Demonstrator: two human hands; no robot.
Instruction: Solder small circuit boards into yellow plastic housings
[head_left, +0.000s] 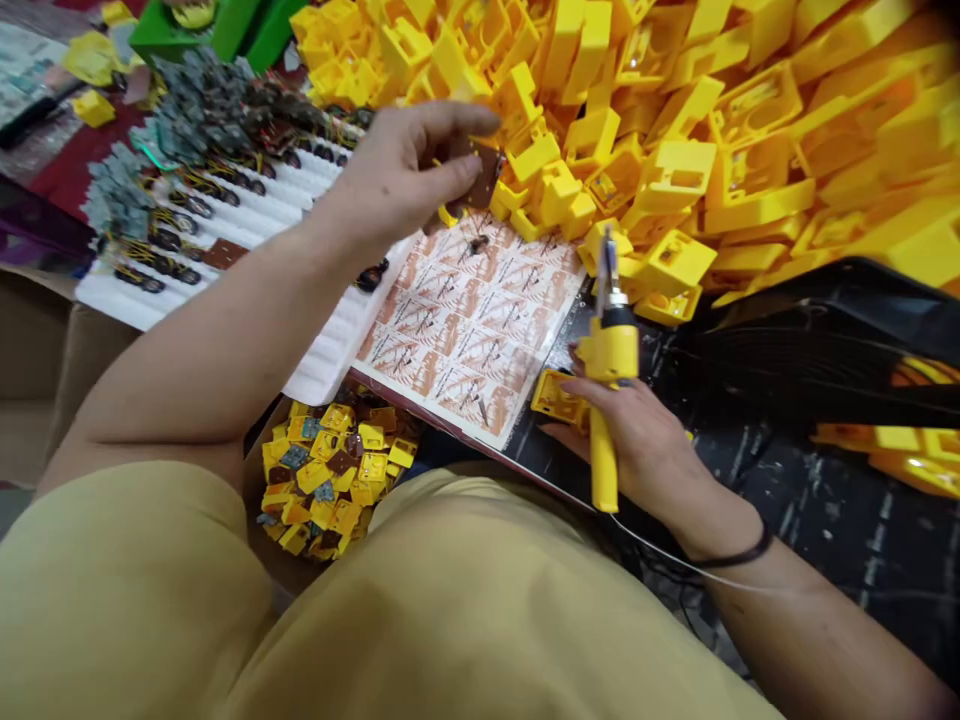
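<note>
My left hand point(409, 165) reaches over the far end of a printed sheet point(457, 320). Its thumb and fingers are closed about a small brown plate point(487, 175), partly hidden by the hand. My right hand point(637, 440) grips a yellow pistol-shaped soldering gun point(619, 345), its metal tip pointing up and away. A thin white cord runs from the handle past my wrist. Beside the fingers of that hand is a hollow yellow plastic housing point(556, 396); it seems held along with the tool. A small dark part point(478, 243) lies on the sheet.
A big heap of yellow housings point(667, 170) fills the back and right. Ribbed white foam point(330, 340) at left carries rows of wired parts and grey connectors point(202, 110). A box of yellow pieces point(337, 480) stands below the table edge. A green container point(225, 30) is behind.
</note>
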